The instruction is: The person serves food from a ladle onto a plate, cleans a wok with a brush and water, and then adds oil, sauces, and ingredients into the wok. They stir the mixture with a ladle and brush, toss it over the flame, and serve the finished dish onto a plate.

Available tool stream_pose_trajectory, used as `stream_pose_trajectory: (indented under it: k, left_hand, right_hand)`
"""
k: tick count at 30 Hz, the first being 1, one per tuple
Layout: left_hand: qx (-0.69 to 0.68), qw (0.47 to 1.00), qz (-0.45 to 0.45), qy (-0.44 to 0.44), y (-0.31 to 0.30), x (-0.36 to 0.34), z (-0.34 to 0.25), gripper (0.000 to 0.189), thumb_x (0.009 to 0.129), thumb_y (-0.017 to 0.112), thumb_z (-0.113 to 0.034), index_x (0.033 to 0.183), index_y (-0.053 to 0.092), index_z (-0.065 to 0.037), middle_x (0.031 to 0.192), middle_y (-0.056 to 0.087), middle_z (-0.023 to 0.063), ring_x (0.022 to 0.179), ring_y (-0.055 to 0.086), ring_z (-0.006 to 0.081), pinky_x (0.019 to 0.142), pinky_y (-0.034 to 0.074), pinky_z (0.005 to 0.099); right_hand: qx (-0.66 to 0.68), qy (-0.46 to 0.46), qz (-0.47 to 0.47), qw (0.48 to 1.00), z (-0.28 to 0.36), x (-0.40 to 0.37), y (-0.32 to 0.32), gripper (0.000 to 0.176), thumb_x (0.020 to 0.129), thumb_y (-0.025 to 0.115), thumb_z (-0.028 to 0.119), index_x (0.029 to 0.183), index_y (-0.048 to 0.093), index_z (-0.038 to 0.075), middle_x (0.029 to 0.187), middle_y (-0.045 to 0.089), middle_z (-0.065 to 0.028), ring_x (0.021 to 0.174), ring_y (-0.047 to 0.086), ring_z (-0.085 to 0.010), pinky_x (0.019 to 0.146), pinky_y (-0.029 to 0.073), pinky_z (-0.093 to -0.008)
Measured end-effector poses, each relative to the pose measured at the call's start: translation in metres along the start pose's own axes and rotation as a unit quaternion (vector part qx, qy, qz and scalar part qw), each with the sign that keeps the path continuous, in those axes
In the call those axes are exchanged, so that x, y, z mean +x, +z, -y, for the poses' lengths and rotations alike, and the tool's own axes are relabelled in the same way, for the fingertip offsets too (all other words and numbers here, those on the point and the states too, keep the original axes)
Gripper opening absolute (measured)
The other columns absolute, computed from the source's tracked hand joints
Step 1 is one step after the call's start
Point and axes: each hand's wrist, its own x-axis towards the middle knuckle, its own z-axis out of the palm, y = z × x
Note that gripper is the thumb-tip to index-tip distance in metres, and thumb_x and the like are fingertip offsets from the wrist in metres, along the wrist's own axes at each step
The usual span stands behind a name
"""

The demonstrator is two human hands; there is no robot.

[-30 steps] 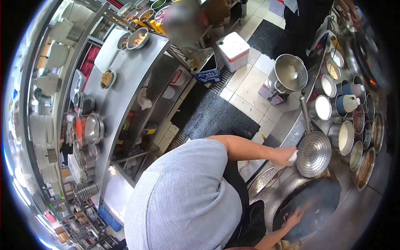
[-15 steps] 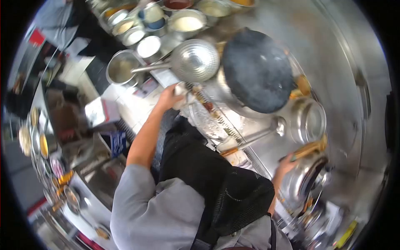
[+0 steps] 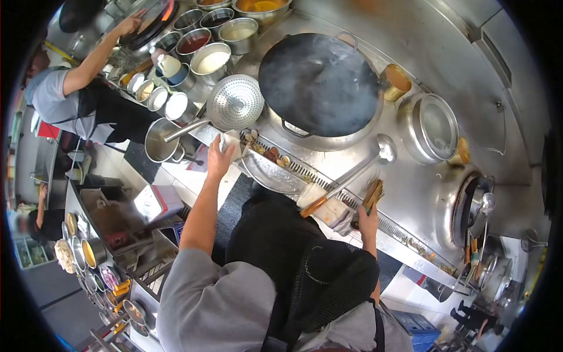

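A folded white cloth point(image 3: 231, 144) is gripped in my left hand point(image 3: 218, 161), at the counter's front edge below a perforated strainer point(image 3: 236, 101). My right hand point(image 3: 368, 222) is closed around a bamboo wok brush point(image 3: 373, 192), whose bristles point up and away from me. Just left of the brush lies a long ladle point(image 3: 350, 177) with a wooden handle, its bowl toward the back. Another cloth point(image 3: 328, 212) rests on the front edge under the ladle's handle. A large black wok point(image 3: 316, 85) sits on the burner ahead, with smoke or steam rising from it.
A drain channel point(image 3: 305, 173) with food scraps runs along the counter's front. Several sauce pots point(image 3: 212, 60) stand at the back left, and a lidded metal pot point(image 3: 431, 129) stands to the right. A co-worker point(image 3: 76, 94) reaches over another burner at the far left.
My right hand has brought the brush from beside the right burner to near the ladle, turning its bristles upward. My left hand still holds the cloth. The view has shifted.
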Motion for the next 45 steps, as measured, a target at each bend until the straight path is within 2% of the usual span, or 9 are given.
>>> stream_pose_trajectory:
  k: [6, 20, 27, 30, 34, 36, 39, 41, 45]
  left_hand:
    - [-0.007, 0.996, 0.040, -0.079, -0.016, -0.075, 0.035, 0.062, 0.089, 0.068, -0.032, 0.133, 0.049, 0.007, 0.130, 0.054, 0.0293, 0.120, 0.052, 0.0424, 0.104, 0.041, 0.0455]
    - [0.051, 0.941, 0.133, -0.308, -0.051, -0.276, 0.150, 0.060, 0.082, 0.065, -0.039, 0.115, 0.060, 0.012, 0.112, 0.063, 0.0318, 0.109, 0.061, 0.0435, 0.094, 0.047, 0.0457]
    - [-0.043, 0.850, 0.179, -0.493, -0.068, -0.260, 0.129, 0.048, 0.083, 0.063, -0.040, 0.102, 0.066, 0.004, 0.108, 0.066, 0.0268, 0.106, 0.063, 0.0402, 0.087, 0.049, 0.0449]
    - [-0.028, 0.876, 0.188, -0.443, -0.018, -0.279, 0.193, 0.052, 0.084, 0.065, -0.042, 0.111, 0.065, 0.002, 0.110, 0.066, 0.0251, 0.109, 0.063, 0.0389, 0.091, 0.050, 0.0430]
    - [0.040, 0.878, 0.407, -0.250, 0.032, -0.260, 0.251, 0.064, 0.081, 0.069, -0.045, 0.122, 0.061, 0.003, 0.120, 0.065, 0.0241, 0.114, 0.061, 0.0375, 0.096, 0.049, 0.0425]
    - [-0.095, 0.855, 0.262, -0.438, 0.021, -0.214, 0.213, 0.064, 0.081, 0.069, -0.044, 0.123, 0.061, 0.004, 0.121, 0.064, 0.0248, 0.114, 0.062, 0.0369, 0.094, 0.049, 0.0425]
    - [-0.146, 0.882, 0.224, -0.388, -0.007, -0.151, 0.193, 0.055, 0.084, 0.068, -0.038, 0.118, 0.064, 0.005, 0.108, 0.069, 0.0225, 0.103, 0.066, 0.0304, 0.086, 0.052, 0.0387]
    - [-0.192, 0.862, 0.193, -0.427, -0.018, -0.127, 0.209, 0.054, 0.085, 0.068, -0.033, 0.121, 0.060, 0.006, 0.104, 0.070, 0.0199, 0.095, 0.066, 0.0268, 0.081, 0.052, 0.0364]
    - [-0.286, 0.828, 0.090, -0.473, -0.032, -0.114, 0.270, 0.057, 0.084, 0.068, -0.027, 0.126, 0.054, 0.009, 0.090, 0.068, 0.0173, 0.062, 0.061, 0.0163, 0.052, 0.049, 0.0302]
  right_hand:
    - [-0.299, -0.011, 0.019, 0.954, 0.045, -0.018, 0.022, 0.084, 0.086, 0.065, 0.042, 0.149, 0.028, -0.001, 0.134, 0.045, -0.0381, 0.120, 0.050, -0.0497, 0.098, 0.043, -0.0503]
    - [0.047, -0.176, -0.190, 0.965, 0.073, 0.073, 0.057, 0.066, 0.086, 0.057, 0.010, 0.144, 0.033, -0.009, 0.123, 0.058, -0.0330, 0.111, 0.058, -0.0441, 0.098, 0.044, -0.0469]
    - [-0.133, -0.101, -0.102, 0.981, 0.026, 0.088, 0.000, 0.060, 0.088, 0.053, 0.008, 0.143, 0.035, -0.011, 0.128, 0.053, -0.0366, 0.107, 0.060, -0.0482, 0.089, 0.049, -0.0466]
    - [-0.129, -0.296, -0.166, 0.932, 0.095, 0.130, -0.022, 0.060, 0.092, 0.054, 0.010, 0.146, 0.034, -0.006, 0.122, 0.060, -0.0318, 0.083, 0.068, -0.0397, 0.075, 0.053, -0.0436]
    - [0.161, -0.261, -0.023, 0.952, 0.313, 0.073, -0.042, 0.061, 0.096, 0.057, 0.013, 0.151, 0.033, 0.005, 0.082, 0.062, -0.0086, 0.053, 0.046, -0.0086, 0.047, 0.043, -0.0274]
    - [0.116, -0.285, -0.035, 0.951, 0.351, 0.067, -0.014, 0.061, 0.096, 0.058, 0.013, 0.152, 0.033, 0.009, 0.076, 0.058, -0.0064, 0.052, 0.046, -0.0089, 0.046, 0.042, -0.0278]
    - [0.027, -0.299, 0.002, 0.954, 0.428, 0.077, 0.041, 0.060, 0.096, 0.056, 0.012, 0.152, 0.034, 0.015, 0.063, 0.050, 0.0001, 0.044, 0.044, -0.0092, 0.038, 0.037, -0.0287]
    - [-0.114, -0.455, -0.070, 0.880, 0.475, 0.168, 0.101, 0.056, 0.094, 0.057, 0.016, 0.147, 0.042, 0.010, 0.069, 0.061, -0.0112, 0.045, 0.054, -0.0170, 0.040, 0.043, -0.0340]
    - [-0.190, -0.330, 0.039, 0.924, 0.607, 0.192, 0.189, 0.055, 0.087, 0.053, 0.014, 0.141, 0.047, 0.004, 0.077, 0.068, -0.0261, 0.049, 0.063, -0.0326, 0.047, 0.052, -0.0420]
